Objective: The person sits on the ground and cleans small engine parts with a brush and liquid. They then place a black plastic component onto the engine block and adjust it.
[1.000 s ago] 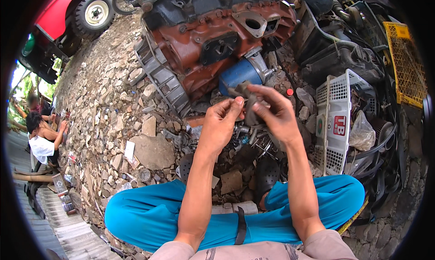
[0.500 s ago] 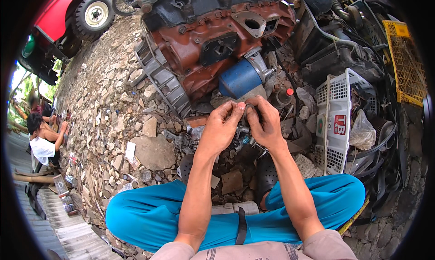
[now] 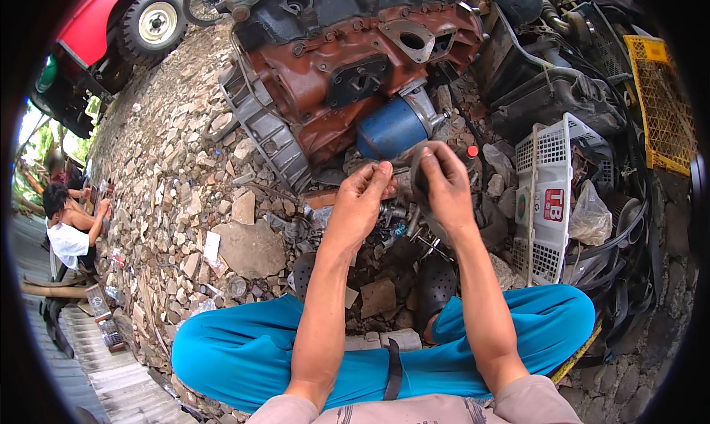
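Observation:
My right hand (image 3: pixel 447 187) is closed on a dark, thin piece (image 3: pixel 419 176) that looks like a flap or strip; its material is unclear. It shows along the left side of the fingers. A short gap away, my left hand (image 3: pixel 362 195) has its thumb and fingers pressed together; whatever may be in that pinch is hidden. Both hands are held up in front of the blue cylindrical filter (image 3: pixel 393 128) on a red-brown engine block (image 3: pixel 296 80). Below them, small metal parts (image 3: pixel 396 215) and a metal tool with crossed bars (image 3: pixel 429 241) lie on the ground.
A white plastic basket (image 3: pixel 543 195) stands at right among black hoses and scrap parts. Behind it leans a yellow crate (image 3: pixel 658 106). Broken stone (image 3: pixel 185 180) covers the ground at left. Two people sit far left, one in a white shirt (image 3: pixel 70 245). A red vehicle (image 3: pixel 89 25) stands beyond.
My hands were together at a dark piece; now they are apart. The right hand has moved up and right with the dark piece, the left slightly left.

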`<state>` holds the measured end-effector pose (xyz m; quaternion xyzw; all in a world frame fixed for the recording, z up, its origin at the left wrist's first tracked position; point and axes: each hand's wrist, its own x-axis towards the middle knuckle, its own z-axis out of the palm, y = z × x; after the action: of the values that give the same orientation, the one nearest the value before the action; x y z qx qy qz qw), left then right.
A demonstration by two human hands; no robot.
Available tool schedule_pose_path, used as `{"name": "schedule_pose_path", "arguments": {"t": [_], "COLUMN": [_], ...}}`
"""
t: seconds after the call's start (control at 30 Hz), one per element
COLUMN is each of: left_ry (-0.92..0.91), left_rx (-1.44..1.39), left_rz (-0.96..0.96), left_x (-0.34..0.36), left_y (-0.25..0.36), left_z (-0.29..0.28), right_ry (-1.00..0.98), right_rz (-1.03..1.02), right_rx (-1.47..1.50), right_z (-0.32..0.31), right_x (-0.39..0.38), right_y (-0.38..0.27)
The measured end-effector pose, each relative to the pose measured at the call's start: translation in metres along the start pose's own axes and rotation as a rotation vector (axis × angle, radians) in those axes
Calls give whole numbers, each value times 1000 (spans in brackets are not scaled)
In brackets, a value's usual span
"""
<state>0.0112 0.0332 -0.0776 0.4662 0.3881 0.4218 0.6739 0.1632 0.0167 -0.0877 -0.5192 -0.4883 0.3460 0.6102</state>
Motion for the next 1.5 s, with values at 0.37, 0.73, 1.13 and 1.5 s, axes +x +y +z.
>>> {"name": "schedule_pose_path", "arguments": {"t": [0.37,0.73,1.13,1.5], "left_ry": [42,89,91,161], "left_rx": [0,494,718,739], "left_rz": [58,196,462,241], "left_x": [-5,-11,-10,-9], "left_y": [15,24,17,19], "left_z": [7,10,16,17], "right_ry": [-124,-170,-93,-143], "right_rz": [-51,-477,-132,-250], "right_rx": [260,-259,-139,-165], "right_z": [-16,1,1,3], "right_x": [-3,-8,-8,-11], "right_y": [-16,-14,-19,-10]}}
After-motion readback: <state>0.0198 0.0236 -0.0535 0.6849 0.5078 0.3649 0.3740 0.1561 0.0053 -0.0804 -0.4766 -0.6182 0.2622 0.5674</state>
